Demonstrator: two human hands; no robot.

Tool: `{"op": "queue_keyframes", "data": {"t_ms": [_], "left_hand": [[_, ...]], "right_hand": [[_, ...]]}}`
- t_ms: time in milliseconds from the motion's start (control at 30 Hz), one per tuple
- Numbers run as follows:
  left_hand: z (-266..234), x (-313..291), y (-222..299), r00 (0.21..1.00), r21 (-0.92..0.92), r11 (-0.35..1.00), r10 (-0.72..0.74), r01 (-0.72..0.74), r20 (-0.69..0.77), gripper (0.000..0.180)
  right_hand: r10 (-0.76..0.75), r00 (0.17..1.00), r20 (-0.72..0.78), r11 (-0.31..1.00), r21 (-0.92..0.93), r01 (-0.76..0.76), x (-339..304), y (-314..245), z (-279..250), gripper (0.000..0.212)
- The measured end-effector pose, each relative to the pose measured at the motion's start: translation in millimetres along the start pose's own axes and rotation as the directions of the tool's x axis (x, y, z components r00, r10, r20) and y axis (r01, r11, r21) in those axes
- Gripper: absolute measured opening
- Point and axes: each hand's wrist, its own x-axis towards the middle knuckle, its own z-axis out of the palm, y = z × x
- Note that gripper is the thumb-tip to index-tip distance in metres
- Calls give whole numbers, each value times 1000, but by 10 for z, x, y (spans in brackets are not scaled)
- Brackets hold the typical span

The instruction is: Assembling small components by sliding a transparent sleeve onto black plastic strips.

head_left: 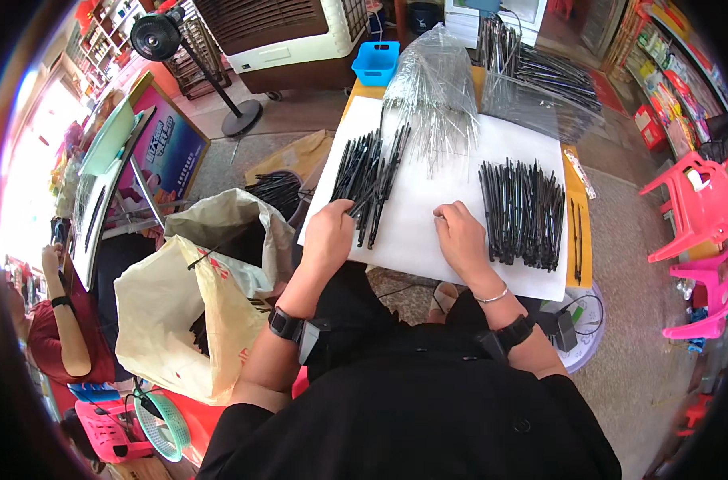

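Observation:
On the white sheet (428,232) covering the table, a loose pile of slender black rods (362,166) lies at the left. My left hand (329,238) is closed at the near edge of that pile, its thumb and finger pinching the end of a black rod. My right hand (462,240) has its fingers curled together above the sheet, and whatever they hold, if anything, is hidden. Just right of it lies a neater row of similar black rods (524,214). Behind, a clear plastic bag (432,80) of thin silvery pieces rests on the sheet.
A blue basket (376,64) and a plastic-wrapped bundle of black rods (552,84) stand at the far side. Open pale sacks (180,320) are by my left forearm. Another person's arm (68,328) shows at far left. Pink chairs (693,204) stand right.

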Motion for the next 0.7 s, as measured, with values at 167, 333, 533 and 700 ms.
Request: {"op": "queue_keyframes", "data": {"t_ms": [167,333,533,700], "left_hand": [[-27,-45,-12,950,-658,693,-287,295,124,25],[139,-48,213,920,-829,399,-159,393,359,15],[486,-49,353,862,-723,531,-28,442,507,17],[555,40,414,783,-677,518,22,523,622,19]], "right_hand": [[17,1000,18,1000,-10,-16,-5,33,-18,11],[169,951,257,838,470,-277,122,-82,-96,21],[292,897,332,493,751,-439,270,-311,-95,18],[403,867,293,583,648,-490,290,-280,-189,20]]}}
